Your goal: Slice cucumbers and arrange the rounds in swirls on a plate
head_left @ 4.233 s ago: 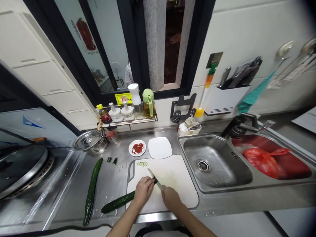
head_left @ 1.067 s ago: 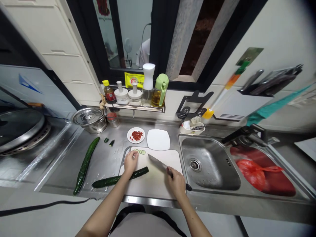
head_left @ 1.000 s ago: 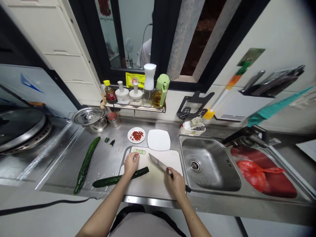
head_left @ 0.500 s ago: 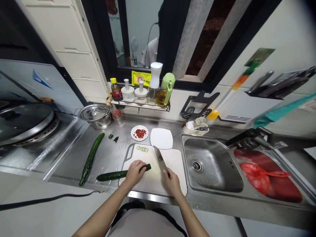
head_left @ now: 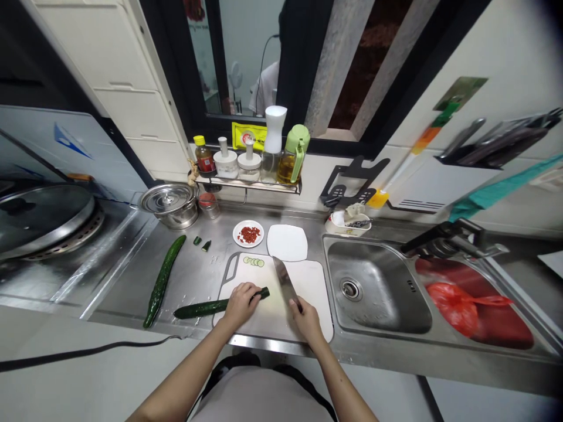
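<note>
On the white cutting board (head_left: 259,322), my left hand (head_left: 241,303) is closed over a dark green cucumber (head_left: 200,309). Its cut end pokes out to the right of my fingers, and its long end reaches left past the board. My right hand (head_left: 307,319) grips a kitchen knife (head_left: 284,278) by its dark handle, the blade pointing away from me, a little right of the cut end and apart from it. Several thin cucumber slices (head_left: 254,262) lie overlapping in a row near the board's far edge.
A whole cucumber (head_left: 163,282) and cut cucumber ends (head_left: 206,246) lie to the left. Behind the board stand a plate of chopped red bits (head_left: 237,240) and a white square plate (head_left: 287,242). The steel sink (head_left: 378,293) is right, a lidded pan (head_left: 44,217) far left.
The view has shifted slightly. Both hands keep their holds on the cucumber and the knife, with hardly any movement; the slices lie as before.
</note>
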Available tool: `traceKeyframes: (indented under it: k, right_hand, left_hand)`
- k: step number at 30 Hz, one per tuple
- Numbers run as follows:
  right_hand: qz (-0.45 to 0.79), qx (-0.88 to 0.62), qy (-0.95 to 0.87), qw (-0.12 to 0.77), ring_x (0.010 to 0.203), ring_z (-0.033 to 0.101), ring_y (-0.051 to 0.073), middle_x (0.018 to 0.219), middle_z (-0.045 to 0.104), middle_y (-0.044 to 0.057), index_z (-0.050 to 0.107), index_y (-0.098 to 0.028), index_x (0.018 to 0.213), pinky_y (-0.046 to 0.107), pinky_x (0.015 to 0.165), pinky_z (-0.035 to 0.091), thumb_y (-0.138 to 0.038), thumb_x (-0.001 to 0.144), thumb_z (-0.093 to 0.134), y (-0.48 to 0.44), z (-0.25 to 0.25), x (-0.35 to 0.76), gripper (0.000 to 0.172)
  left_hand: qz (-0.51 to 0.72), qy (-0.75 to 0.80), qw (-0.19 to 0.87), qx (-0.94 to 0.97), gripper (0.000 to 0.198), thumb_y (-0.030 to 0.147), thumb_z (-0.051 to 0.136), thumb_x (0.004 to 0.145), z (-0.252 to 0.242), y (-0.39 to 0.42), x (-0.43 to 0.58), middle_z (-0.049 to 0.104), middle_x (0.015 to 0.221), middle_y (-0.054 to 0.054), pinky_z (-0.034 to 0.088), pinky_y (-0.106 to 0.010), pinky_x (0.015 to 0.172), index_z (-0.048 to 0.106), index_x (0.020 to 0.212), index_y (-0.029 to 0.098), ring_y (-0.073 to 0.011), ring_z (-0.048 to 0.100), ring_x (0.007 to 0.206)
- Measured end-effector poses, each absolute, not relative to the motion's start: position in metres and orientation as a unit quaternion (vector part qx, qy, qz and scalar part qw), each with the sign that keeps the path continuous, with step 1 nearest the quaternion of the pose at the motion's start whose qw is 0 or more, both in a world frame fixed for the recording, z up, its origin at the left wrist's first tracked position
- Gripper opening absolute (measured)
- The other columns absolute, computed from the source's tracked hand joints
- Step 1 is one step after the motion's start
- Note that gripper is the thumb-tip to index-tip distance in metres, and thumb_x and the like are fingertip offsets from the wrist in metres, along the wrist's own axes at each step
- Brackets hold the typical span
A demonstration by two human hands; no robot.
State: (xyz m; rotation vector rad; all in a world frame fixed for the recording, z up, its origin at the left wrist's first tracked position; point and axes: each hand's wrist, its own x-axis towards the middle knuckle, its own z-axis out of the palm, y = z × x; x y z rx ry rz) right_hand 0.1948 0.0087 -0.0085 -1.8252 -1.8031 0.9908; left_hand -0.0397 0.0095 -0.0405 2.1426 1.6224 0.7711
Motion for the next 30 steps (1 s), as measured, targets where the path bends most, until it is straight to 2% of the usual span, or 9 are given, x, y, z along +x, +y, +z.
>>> traceKeyframes:
  k: [5, 9, 11, 14, 20, 30]
  right_hand:
    - [0.347, -0.653, -0.662, 0.122, 0.074, 0.064, 0.020, 0.078, 0.070, 0.008, 0.065, -0.016, 0.087, 0.025, 0.063, 0.038, -0.047, 0.095, 0.028, 0.011, 0.002, 0.188, 0.049]
    - [0.300, -0.660, -0.688, 0.023, 0.088, 0.065, 0.022, 0.095, 0.072, 0.011, 0.062, -0.016, 0.108, 0.026, 0.071, 0.037, -0.034, 0.097, 0.034, 0.011, 0.021, 0.178, 0.036]
    - [0.285, -0.657, -0.697, -0.025, 0.090, 0.065, 0.022, 0.097, 0.071, 0.011, 0.055, -0.016, 0.121, 0.027, 0.071, 0.037, -0.031, 0.097, 0.034, 0.010, 0.030, 0.172, 0.035]
    - [0.271, -0.643, -0.712, -0.074, 0.091, 0.066, 0.023, 0.098, 0.071, 0.012, 0.051, -0.016, 0.126, 0.028, 0.071, 0.037, -0.028, 0.098, 0.033, 0.008, 0.039, 0.163, 0.035]
    - [0.275, -0.625, -0.723, -0.108, 0.091, 0.066, 0.023, 0.094, 0.069, 0.012, 0.052, -0.016, 0.119, 0.029, 0.072, 0.040, -0.025, 0.098, 0.032, 0.006, 0.039, 0.155, 0.030]
    - [0.299, -0.619, -0.717, -0.117, 0.095, 0.066, 0.024, 0.100, 0.069, 0.013, 0.048, -0.015, 0.124, 0.031, 0.075, 0.043, -0.025, 0.099, 0.030, 0.003, 0.039, 0.153, 0.032]
  left_hand:
    - [0.266, 0.554, 0.144, 0.775, 0.023, 0.028, 0.050, 0.094, -0.037, 0.011, -0.040, 0.067, 0.098, -0.006, 0.047, -0.035, 0.084, 0.070, 0.103, 0.023, -0.0189, 0.059, 0.093]
    - [0.261, 0.534, 0.129, 0.794, 0.024, 0.029, 0.050, 0.095, -0.038, 0.016, -0.042, 0.066, 0.097, -0.006, 0.048, -0.033, 0.084, 0.072, 0.104, 0.025, -0.0181, 0.060, 0.092]
    - [0.257, 0.522, 0.126, 0.804, 0.025, 0.030, 0.050, 0.095, -0.041, 0.018, -0.042, 0.066, 0.098, -0.007, 0.049, -0.033, 0.083, 0.072, 0.106, 0.025, -0.0178, 0.060, 0.091]
    - [0.255, 0.509, 0.124, 0.813, 0.026, 0.030, 0.050, 0.095, -0.046, 0.020, -0.040, 0.067, 0.098, -0.006, 0.050, -0.032, 0.081, 0.071, 0.109, 0.025, -0.0171, 0.060, 0.088]
    - [0.255, 0.500, 0.135, 0.816, 0.028, 0.029, 0.047, 0.096, -0.052, 0.022, -0.040, 0.066, 0.096, -0.006, 0.051, -0.030, 0.079, 0.070, 0.111, 0.025, -0.0165, 0.060, 0.090]
    - [0.260, 0.489, 0.141, 0.820, 0.028, 0.028, 0.047, 0.096, -0.056, 0.022, -0.041, 0.065, 0.098, -0.007, 0.053, -0.031, 0.081, 0.069, 0.113, 0.024, -0.0170, 0.060, 0.093]
